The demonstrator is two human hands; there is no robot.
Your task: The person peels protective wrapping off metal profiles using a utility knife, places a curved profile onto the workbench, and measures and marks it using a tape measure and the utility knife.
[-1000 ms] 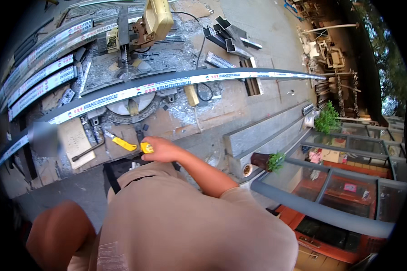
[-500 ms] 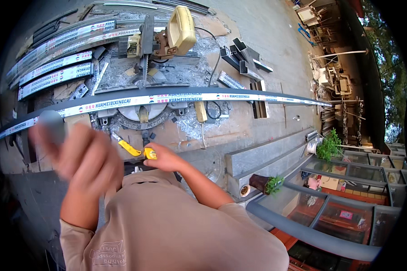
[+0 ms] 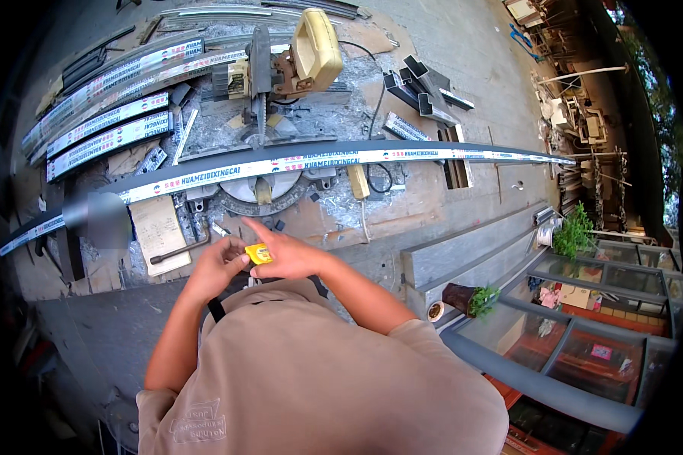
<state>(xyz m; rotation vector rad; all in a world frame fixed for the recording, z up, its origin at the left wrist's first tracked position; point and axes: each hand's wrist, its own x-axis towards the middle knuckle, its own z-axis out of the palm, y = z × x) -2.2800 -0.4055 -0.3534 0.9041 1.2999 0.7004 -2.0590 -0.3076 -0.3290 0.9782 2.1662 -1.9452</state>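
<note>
A yellow tape measure point(image 3: 259, 253) sits between my hands, close in front of my waist. My right hand point(image 3: 294, 256) holds it against the thumb side of the palm, with the index finger stretched forward. The closed fingertips of my left hand point(image 3: 217, 267) pinch at its left end; whether they grip the blade's tip is too small to tell. Past the left hand shows the tip of a utility knife point(image 3: 219, 229), the rest hidden. Beyond my hands, a long metal profile point(image 3: 296, 160) with printed white film lies across the cutting saw's base point(image 3: 263, 199).
The cutting saw's yellow handle point(image 3: 316, 49) rises behind the profile. A notepad point(image 3: 159, 227) and a bent wrench point(image 3: 180, 252) lie left of my hands. Filmed profiles point(image 3: 110, 140) are stacked at far left, dark square tubes point(image 3: 417, 95) at far right. A grey ledge point(image 3: 470, 258) stands right.
My left hand has come down from the profile's left end, moving right to the tape measure. The notepad and wrench it covered now show. My right hand has kept the tape measure.
</note>
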